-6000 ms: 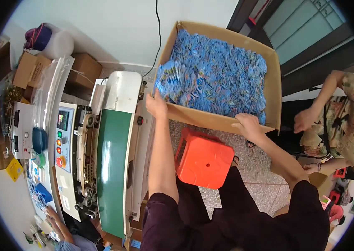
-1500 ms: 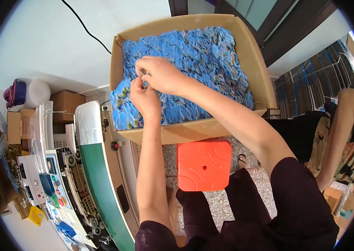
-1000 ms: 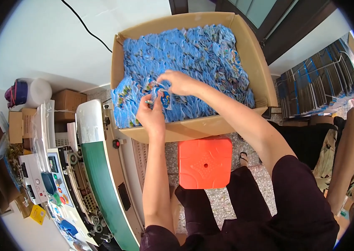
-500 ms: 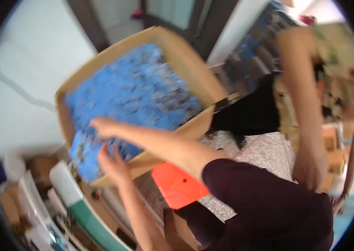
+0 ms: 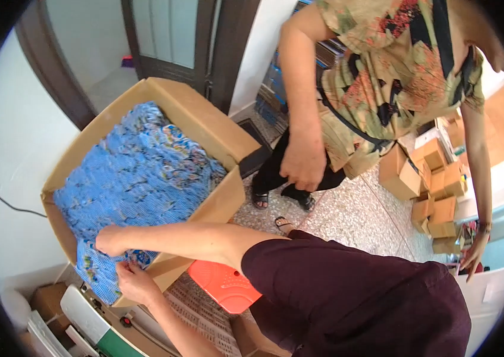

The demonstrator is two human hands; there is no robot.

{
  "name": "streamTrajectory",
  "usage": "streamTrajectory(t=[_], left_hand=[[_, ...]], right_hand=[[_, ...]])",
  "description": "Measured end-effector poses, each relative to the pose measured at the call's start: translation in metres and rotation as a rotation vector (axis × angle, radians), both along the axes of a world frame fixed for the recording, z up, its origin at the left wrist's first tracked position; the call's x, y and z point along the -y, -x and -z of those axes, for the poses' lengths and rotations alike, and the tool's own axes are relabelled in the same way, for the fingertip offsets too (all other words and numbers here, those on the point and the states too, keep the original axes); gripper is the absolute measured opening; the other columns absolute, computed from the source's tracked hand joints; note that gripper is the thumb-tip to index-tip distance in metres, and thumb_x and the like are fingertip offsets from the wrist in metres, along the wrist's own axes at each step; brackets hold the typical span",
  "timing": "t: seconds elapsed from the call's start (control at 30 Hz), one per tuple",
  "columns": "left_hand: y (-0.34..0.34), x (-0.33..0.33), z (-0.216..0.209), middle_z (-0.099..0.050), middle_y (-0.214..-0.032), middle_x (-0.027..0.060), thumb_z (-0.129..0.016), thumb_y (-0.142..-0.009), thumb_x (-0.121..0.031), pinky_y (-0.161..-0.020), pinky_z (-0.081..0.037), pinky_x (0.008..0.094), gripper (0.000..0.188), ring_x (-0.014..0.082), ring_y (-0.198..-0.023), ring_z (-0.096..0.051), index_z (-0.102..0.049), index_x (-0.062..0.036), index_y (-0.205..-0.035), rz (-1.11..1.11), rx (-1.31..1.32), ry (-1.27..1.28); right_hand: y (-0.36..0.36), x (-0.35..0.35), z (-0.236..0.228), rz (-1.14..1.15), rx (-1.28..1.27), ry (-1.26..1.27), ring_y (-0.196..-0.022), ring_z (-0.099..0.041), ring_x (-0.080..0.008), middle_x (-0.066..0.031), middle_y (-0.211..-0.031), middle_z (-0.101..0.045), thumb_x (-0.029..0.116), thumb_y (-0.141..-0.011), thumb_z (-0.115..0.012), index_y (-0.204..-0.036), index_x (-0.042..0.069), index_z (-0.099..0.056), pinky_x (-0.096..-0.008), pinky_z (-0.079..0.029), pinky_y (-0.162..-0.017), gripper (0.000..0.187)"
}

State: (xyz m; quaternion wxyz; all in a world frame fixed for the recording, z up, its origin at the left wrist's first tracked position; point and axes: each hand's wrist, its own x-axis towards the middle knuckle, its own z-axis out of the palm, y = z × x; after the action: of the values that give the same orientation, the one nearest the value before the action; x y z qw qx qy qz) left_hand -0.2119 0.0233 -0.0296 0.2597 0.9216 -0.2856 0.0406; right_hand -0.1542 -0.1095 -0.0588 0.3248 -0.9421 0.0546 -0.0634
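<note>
A blue patterned cloth (image 5: 133, 172) with printed motifs fills a large open cardboard box (image 5: 189, 110). At the box's near left corner, my right hand (image 5: 111, 240) is closed on a gathered part of the cloth. Just below it my left hand (image 5: 134, 282) pinches the cloth near the box's rim. My right forearm passes over the near wall of the box. The fingertips of both hands are partly hidden in the folds.
An orange-red plastic stool (image 5: 225, 287) stands beside the box, under my right arm. A co-worker in a floral top (image 5: 377, 89) stands at the right, one hand (image 5: 304, 162) hanging near the box. Small cardboard boxes (image 5: 400, 171) are stacked behind. A dark-framed door (image 5: 171, 35) is at the back.
The view has shifted and sharpened, showing more of the co-worker. My left hand's fingers, spread before, have closed on the cloth. My right hand stays at the same corner.
</note>
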Motion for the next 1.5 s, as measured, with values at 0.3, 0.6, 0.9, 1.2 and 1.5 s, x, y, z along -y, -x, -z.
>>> streamTrajectory(t=[0.3,0.6,0.9,1.2,1.5], left_hand=[[-0.027,0.03,-0.003,-0.066,-0.076,0.0162,-0.062,-0.079,-0.04,-0.06,-0.049,0.0473,0.032,0.0361,-0.071,-0.064,-0.064,-0.0086,-0.082,0.036,0.126,-0.362],[-0.043,0.036,0.0,-0.067,-0.081,0.0148,-0.068,-0.073,-0.046,-0.064,-0.049,0.0449,0.04,0.0349,-0.078,-0.064,-0.061,-0.0094,-0.086,0.009,0.119,-0.559],[-0.003,0.045,-0.012,-0.065,-0.096,0.0169,-0.065,-0.075,-0.049,-0.072,-0.047,0.0476,0.055,0.0364,-0.087,-0.062,-0.056,-0.0046,-0.105,-0.104,0.207,-0.531],[0.162,0.024,0.033,-0.059,-0.085,0.0112,-0.061,-0.085,-0.011,-0.06,-0.046,0.0329,0.027,0.0227,-0.07,-0.056,-0.058,0.0002,-0.11,0.088,0.397,0.134],[0.301,-0.033,0.183,-0.036,-0.132,0.0255,-0.057,-0.089,-0.033,-0.099,-0.032,0.0494,0.061,0.0396,-0.12,-0.038,-0.036,0.0039,-0.133,0.482,-0.181,-0.257]], right_hand=[[0.024,0.015,-0.013,0.342,0.106,-0.238,-0.072,-0.06,-0.0388,-0.0241,-0.08,-0.061,0.011,-0.073,-0.054,-0.079,0.0,-0.063,-0.0472,-0.045,-0.06,0.015],[0.224,0.096,-0.09,0.25,0.249,-0.792,-0.076,-0.062,-0.0112,-0.0045,-0.091,-0.067,0.018,-0.086,-0.059,-0.103,0.004,-0.065,-0.0237,-0.049,-0.067,0.023],[0.464,0.118,-0.012,1.162,0.301,-1.07,-0.067,-0.058,-0.0089,-0.0038,-0.08,-0.065,0.013,-0.09,-0.055,-0.096,0.003,-0.063,-0.0226,-0.045,-0.06,0.015],[0.591,0.044,0.203,1.409,-0.226,-1.406,-0.054,-0.055,-0.0129,-0.0052,-0.065,-0.059,0.005,-0.082,-0.057,-0.083,0.003,-0.061,-0.0249,-0.041,-0.043,0.005],[0.649,-0.101,0.516,1.617,-0.217,-2.041,-0.056,-0.059,-0.0189,-0.0096,-0.065,-0.06,0.017,-0.085,-0.058,-0.083,0.006,-0.065,-0.0328,-0.046,-0.046,0.013]])
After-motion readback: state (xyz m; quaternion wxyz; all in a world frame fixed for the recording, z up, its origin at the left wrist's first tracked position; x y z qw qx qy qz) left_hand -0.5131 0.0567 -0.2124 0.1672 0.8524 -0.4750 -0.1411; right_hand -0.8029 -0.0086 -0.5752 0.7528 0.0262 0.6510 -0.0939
